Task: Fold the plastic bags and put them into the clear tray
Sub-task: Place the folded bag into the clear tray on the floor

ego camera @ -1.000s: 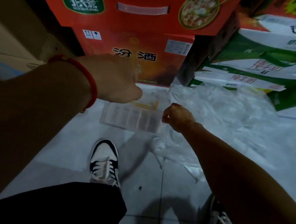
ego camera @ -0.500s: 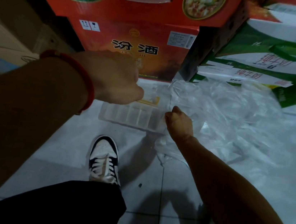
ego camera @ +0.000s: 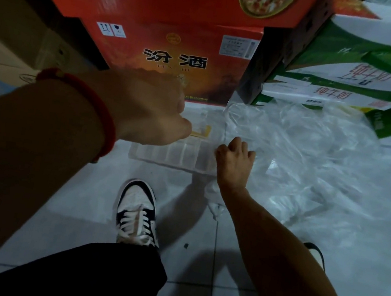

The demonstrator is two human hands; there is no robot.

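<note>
A clear compartmented tray (ego camera: 163, 155) lies on the tiled floor in front of the red boxes. My left hand (ego camera: 149, 109), with a red band on its wrist, hovers over the tray's far left part with fingers curled down; they seem to pinch a bit of clear plastic, mostly hidden. My right hand (ego camera: 234, 155) is at the tray's right end, fingers curled round the edge of a clear plastic bag (ego camera: 215, 195) that trails toward me. A loose heap of clear bags (ego camera: 308, 152) spreads on the floor to the right. A small yellow piece (ego camera: 202, 134) shows in the tray.
Stacked red cartons (ego camera: 177, 53) stand right behind the tray, green and white milk cartons (ego camera: 349, 68) at the back right, a brown carton (ego camera: 9, 44) at the left. My left shoe (ego camera: 136, 212) and knee are just in front of the tray.
My right hand has dropped and moved forward to the tray's right end, taking the bag edge down with it. My left hand has stayed over the tray.
</note>
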